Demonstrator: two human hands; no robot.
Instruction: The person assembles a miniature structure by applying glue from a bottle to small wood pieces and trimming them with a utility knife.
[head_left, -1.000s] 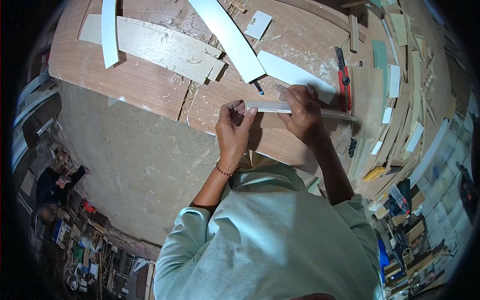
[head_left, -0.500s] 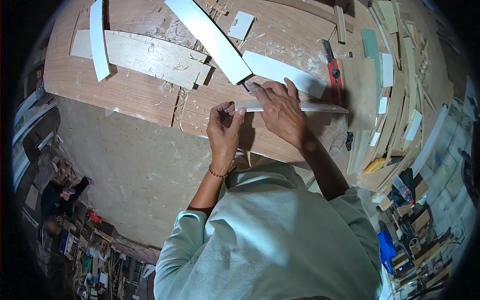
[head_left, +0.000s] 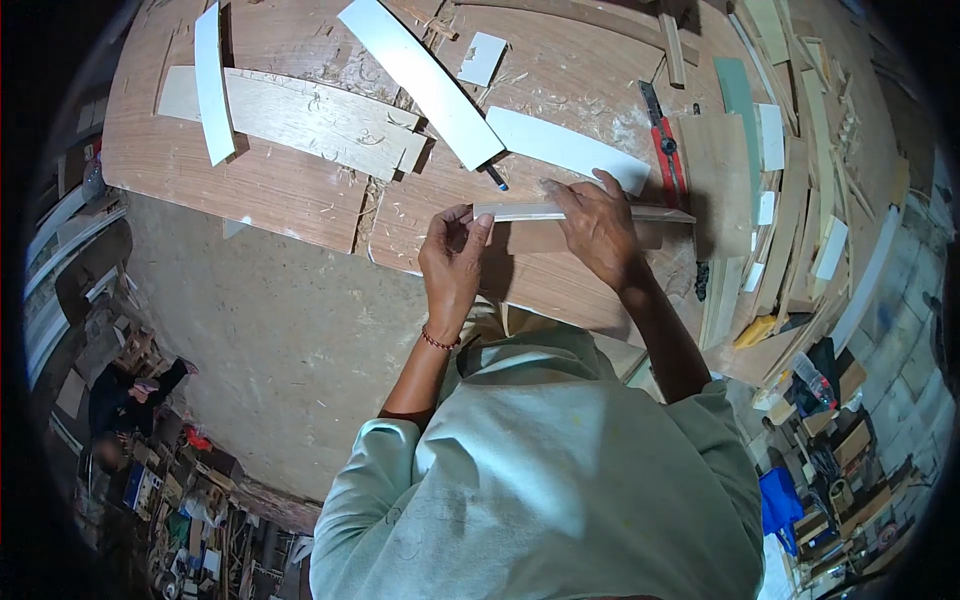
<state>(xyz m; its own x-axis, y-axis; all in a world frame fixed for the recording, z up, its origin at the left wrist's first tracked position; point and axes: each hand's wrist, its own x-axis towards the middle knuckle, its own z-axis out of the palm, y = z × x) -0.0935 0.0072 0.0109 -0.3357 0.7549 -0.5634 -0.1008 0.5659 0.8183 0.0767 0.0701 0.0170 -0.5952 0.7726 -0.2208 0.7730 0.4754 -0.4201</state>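
Note:
My left hand (head_left: 452,255) pinches the left end of a thin, pale board strip (head_left: 518,212), held on edge above the near side of the workbench. Further along, my right hand (head_left: 600,232) grips the same strip from above, thumb and fingers on either side of it. The strip's right end reaches close to a light wooden board. Just beyond the hands, a dark pen with a blue tip (head_left: 497,180) sticks out from beneath a long white board (head_left: 425,85). A second white board (head_left: 565,145) lies behind my right hand.
A red utility knife (head_left: 668,150) lies right of the hands, beside a light wooden board (head_left: 712,180). Several offcuts and strips crowd the bench's right side. Wood shavings litter the bench (head_left: 270,190). A person (head_left: 130,400) sits at the far left below.
My right hand has slid to the right along the strip, uncovering the pen and more of the strip. My left hand keeps its pinch on the end. The view has shifted slightly.

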